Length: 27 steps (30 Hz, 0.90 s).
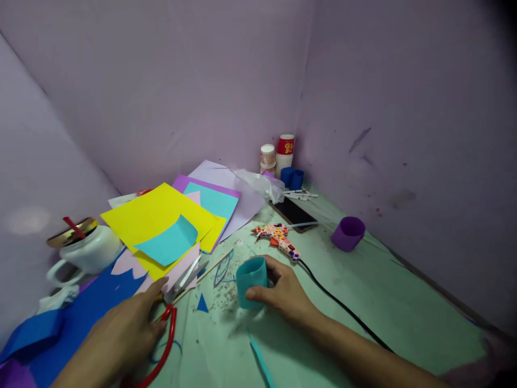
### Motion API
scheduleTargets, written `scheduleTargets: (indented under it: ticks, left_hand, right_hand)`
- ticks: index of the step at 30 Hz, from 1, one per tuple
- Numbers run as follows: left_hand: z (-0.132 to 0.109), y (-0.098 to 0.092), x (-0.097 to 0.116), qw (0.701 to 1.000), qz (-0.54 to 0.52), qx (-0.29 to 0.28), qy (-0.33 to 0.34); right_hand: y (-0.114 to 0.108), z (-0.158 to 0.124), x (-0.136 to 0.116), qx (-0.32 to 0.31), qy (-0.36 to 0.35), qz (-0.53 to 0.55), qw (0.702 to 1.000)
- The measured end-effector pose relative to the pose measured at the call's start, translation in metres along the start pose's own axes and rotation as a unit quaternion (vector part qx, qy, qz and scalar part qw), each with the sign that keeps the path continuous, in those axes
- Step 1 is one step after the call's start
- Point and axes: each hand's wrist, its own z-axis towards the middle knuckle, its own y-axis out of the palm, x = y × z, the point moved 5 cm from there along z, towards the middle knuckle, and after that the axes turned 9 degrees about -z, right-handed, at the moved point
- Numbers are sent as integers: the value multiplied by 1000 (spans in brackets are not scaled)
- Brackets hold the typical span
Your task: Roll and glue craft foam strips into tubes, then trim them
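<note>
My right hand (285, 291) is closed around a teal cup-shaped sleeve (250, 283), thumb on its near side and fingers behind. The sleeve stands upright with its opening facing up. At the left, my left hand (129, 320) has its fingers and thumb around the scissors (172, 312) near the pivot. Their red handles point toward me, and the blades are slightly apart over pink paper (186, 269). Beside the blades lie a thin stick (216, 264) and a small blue foam triangle (202, 303). A narrow teal strip (262, 362) lies in front of the sleeve.
A floral glue gun (278, 237) with a black cord (343, 307) lies beyond my right hand, near a phone (297, 213). A purple cup-shaped piece (348, 233) stands right. Yellow sheets (149, 215), a white mug (91, 250) and blue foam (86, 323) are left. Paper cups (285, 153) stand at the back.
</note>
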Motion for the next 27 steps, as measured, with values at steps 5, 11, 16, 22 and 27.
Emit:
scheduleTargets:
  ticks: [5, 11, 16, 22, 27]
  left_hand:
    - [-31, -5, 70, 967, -242, 72, 42]
    - [-43, 12, 117, 894, -372, 106, 227]
    - [-45, 10, 111, 876, -368, 144, 277]
    - [-43, 17, 112, 879, -366, 148, 268]
    - [-46, 13, 115, 856, -390, 171, 292]
  right_hand:
    - [7, -9, -5, 35, -29, -84, 995]
    - [14, -14, -4, -3, -60, -110, 992]
    - [10, -13, -7, -28, -45, -49, 997]
    - [8, -13, -7, -1, -62, -23, 998]
    - [8, -13, -9, 11, -66, -14, 998]
